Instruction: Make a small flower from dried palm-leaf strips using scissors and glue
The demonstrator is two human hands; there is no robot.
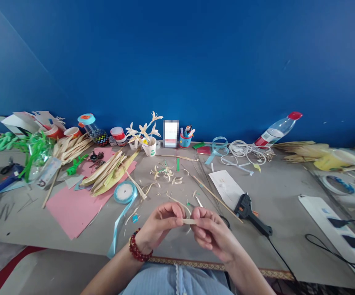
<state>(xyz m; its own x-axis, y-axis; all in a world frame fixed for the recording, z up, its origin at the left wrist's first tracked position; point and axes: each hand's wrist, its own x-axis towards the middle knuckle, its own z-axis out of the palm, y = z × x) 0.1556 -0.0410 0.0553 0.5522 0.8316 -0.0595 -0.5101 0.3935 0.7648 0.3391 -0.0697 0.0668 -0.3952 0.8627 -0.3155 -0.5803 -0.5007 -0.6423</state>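
Observation:
Above the front middle of the table, my left hand [164,223] and my right hand [212,231] meet fingertip to fingertip. A short pale strip of corn husk [189,221] is pinched between both thumbs and forefingers, one end in each hand. From behind the fingers a thin curved piece of the same colour rises; whether it joins the strip I cannot tell. Beyond the hands lie small cut husk petals [163,173] and scraps. A white paper cup [150,148] farther back holds finished husk flowers [145,130].
To the right lie a black glue gun [253,213], white paper [225,186] and a power strip [322,221] with cords. A blue ribbon roll [125,191], pink paper [73,209] and dried husks [106,174] are on the left. A bottle [277,129] leans against the wall.

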